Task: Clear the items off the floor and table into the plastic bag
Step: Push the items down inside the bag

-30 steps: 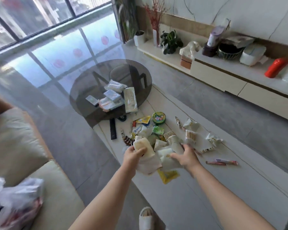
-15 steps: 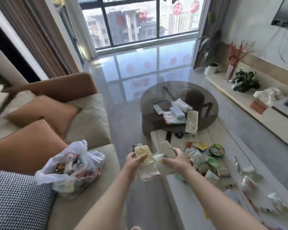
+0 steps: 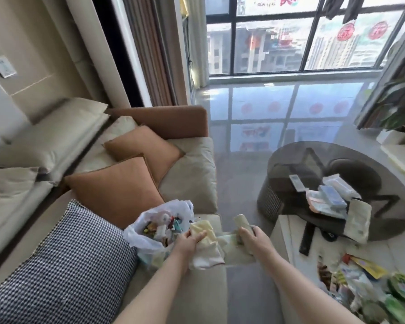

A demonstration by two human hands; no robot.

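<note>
The sofa (image 3: pixel 192 181) fills the view from nine to six o'clock and serves as a stand for the bag (image 3: pixel 147 232), which sits on its seat just left of centre with its mouth open upward, probably so that both hands are free to carry. At three o'clock the round glass bench (image 3: pixel 290 160) carries several flat packets (image 3: pixel 332 199), and at five o'clock the low white bench (image 3: pixel 288 232) bears a heap of wrappers (image 3: pixel 355 277) not yet cleared, so the job looks well short of done. The bag already holds a mix of coloured litter. The left hand (image 3: pixel 187 239), at six o'clock and touching the bag's right edge, grips a pale yellow-and-white bundle (image 3: pixel 206 246) with fingers curled over its top, holding it at the rim, seemingly ready to drop in. The right hand (image 3: pixel 253 237), just to its right and apart from the bag, is clenched round a crumpled pale roll (image 3: pixel 241 220) that stands up out of the fist; more pale paper hangs beneath it. Both loads hang over the sofa's front edge.
</note>
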